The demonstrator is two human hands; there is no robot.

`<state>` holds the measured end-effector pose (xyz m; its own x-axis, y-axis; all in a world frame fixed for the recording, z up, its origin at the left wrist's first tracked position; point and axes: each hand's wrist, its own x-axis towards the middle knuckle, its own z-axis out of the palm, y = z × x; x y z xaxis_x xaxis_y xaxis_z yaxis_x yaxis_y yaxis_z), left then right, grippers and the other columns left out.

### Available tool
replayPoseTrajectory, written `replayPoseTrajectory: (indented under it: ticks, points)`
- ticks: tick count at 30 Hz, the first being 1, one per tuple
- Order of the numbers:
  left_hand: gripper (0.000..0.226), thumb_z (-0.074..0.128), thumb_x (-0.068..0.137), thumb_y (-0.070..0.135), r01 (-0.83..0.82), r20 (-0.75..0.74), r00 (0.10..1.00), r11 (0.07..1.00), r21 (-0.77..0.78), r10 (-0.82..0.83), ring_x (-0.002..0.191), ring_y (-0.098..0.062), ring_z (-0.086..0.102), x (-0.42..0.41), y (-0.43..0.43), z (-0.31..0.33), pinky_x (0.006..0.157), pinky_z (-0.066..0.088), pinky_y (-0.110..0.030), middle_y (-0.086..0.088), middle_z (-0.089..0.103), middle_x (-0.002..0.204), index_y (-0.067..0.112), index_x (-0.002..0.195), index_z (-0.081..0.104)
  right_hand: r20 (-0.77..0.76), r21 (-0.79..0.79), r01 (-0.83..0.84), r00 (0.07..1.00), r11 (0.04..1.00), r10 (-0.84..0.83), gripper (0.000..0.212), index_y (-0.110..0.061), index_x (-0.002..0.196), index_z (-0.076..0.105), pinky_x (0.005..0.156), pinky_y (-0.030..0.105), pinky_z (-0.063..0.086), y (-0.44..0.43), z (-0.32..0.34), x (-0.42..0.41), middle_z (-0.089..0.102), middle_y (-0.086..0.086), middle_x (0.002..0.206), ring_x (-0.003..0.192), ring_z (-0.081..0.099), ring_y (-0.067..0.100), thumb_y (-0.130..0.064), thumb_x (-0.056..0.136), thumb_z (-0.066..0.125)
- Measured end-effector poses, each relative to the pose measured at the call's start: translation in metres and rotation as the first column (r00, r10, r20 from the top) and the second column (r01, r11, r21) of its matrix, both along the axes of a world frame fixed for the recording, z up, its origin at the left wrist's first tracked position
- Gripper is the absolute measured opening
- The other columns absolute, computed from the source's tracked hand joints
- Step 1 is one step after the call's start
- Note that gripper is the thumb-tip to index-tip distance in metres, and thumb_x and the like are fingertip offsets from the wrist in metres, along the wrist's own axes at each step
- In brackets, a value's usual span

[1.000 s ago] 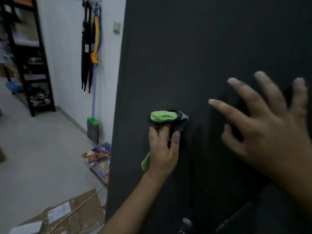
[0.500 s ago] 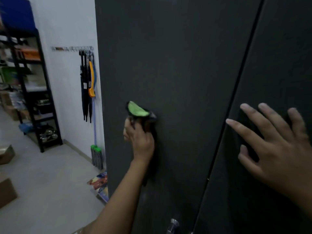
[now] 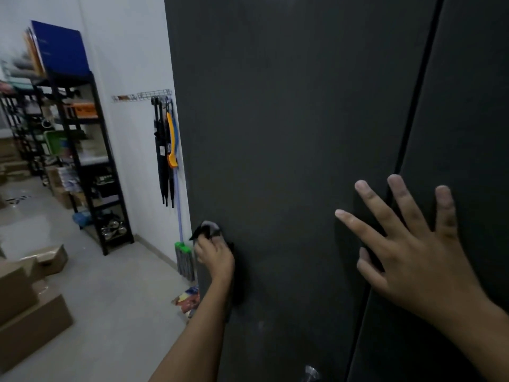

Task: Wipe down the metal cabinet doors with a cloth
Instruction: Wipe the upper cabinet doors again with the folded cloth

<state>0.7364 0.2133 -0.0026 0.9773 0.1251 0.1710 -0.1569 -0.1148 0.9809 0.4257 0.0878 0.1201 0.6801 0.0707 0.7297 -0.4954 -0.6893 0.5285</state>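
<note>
Two tall dark metal cabinet doors fill the view: the left door [image 3: 289, 133] and the right door [image 3: 468, 119], split by a narrow vertical gap. My left hand [image 3: 216, 257] grips a bunched dark cloth [image 3: 208, 230] and holds it against the left door near its left edge. Only a grey and black fold of the cloth shows above my fingers. My right hand [image 3: 407, 249] lies flat with fingers spread across the gap between the doors. A small silver knob [image 3: 311, 373] sits low on the left door.
A mop with a green head [image 3: 183, 249] and hanging brushes [image 3: 168, 150] lean on the white wall left of the cabinet. A black shelving rack [image 3: 82, 161] stands further left. Cardboard boxes [image 3: 30, 299] sit on the grey floor at lower left.
My left hand has slid the cloth leftward to the door's left edge, and the green side no longer shows. My right hand has stayed spread on the doors. The view has shifted right.
</note>
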Motion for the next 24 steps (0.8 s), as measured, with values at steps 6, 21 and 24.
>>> replayPoseTrajectory:
  ticks: [6, 21, 24]
  points:
    - [0.053, 0.038, 0.092, 0.037, 0.208, 0.553, 0.816, 0.978, -0.007, -0.169, 0.119, -0.028, 0.044, -0.040, -0.016, 0.064, 0.097, 0.030, -0.020, -0.024, 0.047, 0.126, -0.003, 0.122, 0.055, 0.037, 0.034, -0.038, 0.999, 0.999, 0.036, 0.061, -0.024, 0.146, 0.054, 0.123, 0.055, 0.014, 0.000, 0.005, -0.012, 0.028, 0.010, 0.165, 0.152, 0.024, 0.033, -0.032, 0.086, 0.056]
    - [0.043, 0.059, 0.098, 0.019, 0.334, 0.939, 0.312, 0.942, 0.032, -0.142, 0.100, -0.008, 0.036, -0.234, -0.085, 0.248, 0.085, 0.029, -0.011, 0.011, 0.044, 0.113, 0.021, 0.139, 0.047, 0.279, 0.081, 0.226, 0.930, 0.971, -0.240, 0.063, -0.030, 0.144, 0.057, 0.116, 0.069, 0.018, -0.019, 0.064, -0.150, 0.037, 0.006, 0.161, 0.147, 0.035, 0.034, -0.047, 0.083, 0.055]
    - [0.036, 0.050, 0.097, 0.028, 0.240, 0.969, 0.132, 0.955, 0.173, -0.209, 0.102, -0.021, 0.040, -0.255, -0.094, 0.243, 0.085, 0.043, -0.035, -0.001, 0.045, 0.115, 0.022, 0.133, 0.050, 0.332, 0.111, 0.250, 0.903, 0.962, -0.273, 0.063, -0.029, 0.143, 0.057, 0.117, 0.067, 0.018, -0.022, 0.077, -0.170, 0.038, 0.006, 0.160, 0.146, 0.037, 0.034, -0.045, 0.082, 0.055]
